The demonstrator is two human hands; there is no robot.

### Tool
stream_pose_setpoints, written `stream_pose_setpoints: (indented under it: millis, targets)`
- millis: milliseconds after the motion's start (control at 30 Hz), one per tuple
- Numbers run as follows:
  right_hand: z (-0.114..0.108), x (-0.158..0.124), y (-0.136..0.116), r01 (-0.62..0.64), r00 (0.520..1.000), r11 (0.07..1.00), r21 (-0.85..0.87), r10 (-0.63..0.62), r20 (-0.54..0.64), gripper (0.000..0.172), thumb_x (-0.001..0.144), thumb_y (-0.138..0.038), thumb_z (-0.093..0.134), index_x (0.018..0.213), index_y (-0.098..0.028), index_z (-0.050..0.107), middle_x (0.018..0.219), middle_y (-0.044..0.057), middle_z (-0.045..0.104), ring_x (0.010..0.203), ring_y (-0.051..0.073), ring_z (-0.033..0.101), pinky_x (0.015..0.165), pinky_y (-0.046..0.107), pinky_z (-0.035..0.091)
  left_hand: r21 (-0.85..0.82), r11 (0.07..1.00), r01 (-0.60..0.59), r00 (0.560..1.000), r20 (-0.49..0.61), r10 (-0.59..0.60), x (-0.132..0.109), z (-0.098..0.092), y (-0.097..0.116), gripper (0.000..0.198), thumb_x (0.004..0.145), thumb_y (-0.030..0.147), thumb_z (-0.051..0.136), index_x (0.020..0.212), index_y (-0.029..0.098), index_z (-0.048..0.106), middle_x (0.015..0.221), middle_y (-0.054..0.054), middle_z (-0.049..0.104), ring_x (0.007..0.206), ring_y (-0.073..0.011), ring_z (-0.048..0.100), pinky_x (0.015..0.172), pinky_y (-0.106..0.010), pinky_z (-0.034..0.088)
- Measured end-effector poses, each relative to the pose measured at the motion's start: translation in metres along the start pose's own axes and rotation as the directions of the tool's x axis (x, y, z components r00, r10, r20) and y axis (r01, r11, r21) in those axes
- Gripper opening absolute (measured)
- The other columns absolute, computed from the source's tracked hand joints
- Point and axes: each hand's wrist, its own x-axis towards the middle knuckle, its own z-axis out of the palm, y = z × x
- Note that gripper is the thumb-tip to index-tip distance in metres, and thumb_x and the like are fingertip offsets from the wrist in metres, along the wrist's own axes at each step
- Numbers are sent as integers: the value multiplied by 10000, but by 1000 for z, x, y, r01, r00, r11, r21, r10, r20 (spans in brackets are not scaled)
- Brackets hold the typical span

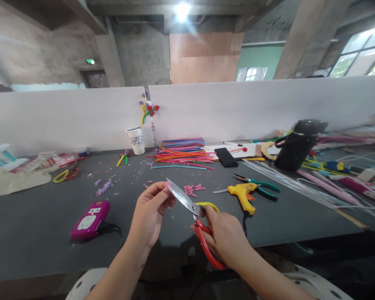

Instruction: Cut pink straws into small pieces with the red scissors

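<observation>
My right hand point(226, 233) grips a pair of scissors point(181, 200) with one red and one yellow handle. The blades point up and left, their tips at the fingertips of my left hand point(151, 208). The left fingers are pinched together on a small pink piece, mostly hidden by the fingers and blades. Just beyond the blades, a small pile of short pink fuzzy pieces point(193, 189) lies on the dark table point(137, 262). Farther back rests a bundle of pipe cleaners point(181, 155) in orange, pink, blue and purple.
To the right lie a yellow glue gun point(243, 196), green-handled pliers point(264, 187), a black phone point(226, 157) and a black jug point(300, 146). On the left are a magenta device point(90, 221) with a cable, purple pieces point(104, 187) and a second pair of scissors point(66, 175). A white cup point(135, 141) stands behind.
</observation>
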Motion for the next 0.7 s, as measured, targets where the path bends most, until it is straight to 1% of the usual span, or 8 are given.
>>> stream_pose_setpoints:
  millis: [133,333,533,700]
  targets:
    - [0,0,0,9,1000,1000,-27,-9,-16,314,790,-494,365,779,-188,434,538,-5,534,489,168,525,459,238,244,5,1000,-1,1000,-14,1,-1,0,0,38,690,157,573,658,138,585,612,13,553,522,-51,480,511,-158,377]
    - [-1,0,-2,11,1000,998,-63,-12,-23,350,789,-519,352,759,-183,444,515,-1,533,473,177,529,448,243,243,16,1000,-17,1000,-11,17,-2,0,-2,62,695,171,571,641,141,565,621,11,550,526,-55,464,514,-165,369]
    - [-3,1,-2,11,1000,999,-47,-12,-6,356,787,-520,360,774,-178,457,547,6,559,488,177,544,462,244,262,64,996,-60,998,-15,61,-1,-1,-3,58,706,173,560,660,139,571,622,8,547,540,-64,468,531,-177,371]
    - [-4,1,-2,12,999,996,-85,-15,-31,375,779,-538,359,777,-178,460,539,9,553,492,175,536,468,245,256,94,993,-66,997,-28,69,-1,-2,-2,68,705,176,559,653,135,574,599,16,526,535,-64,464,520,-174,365]
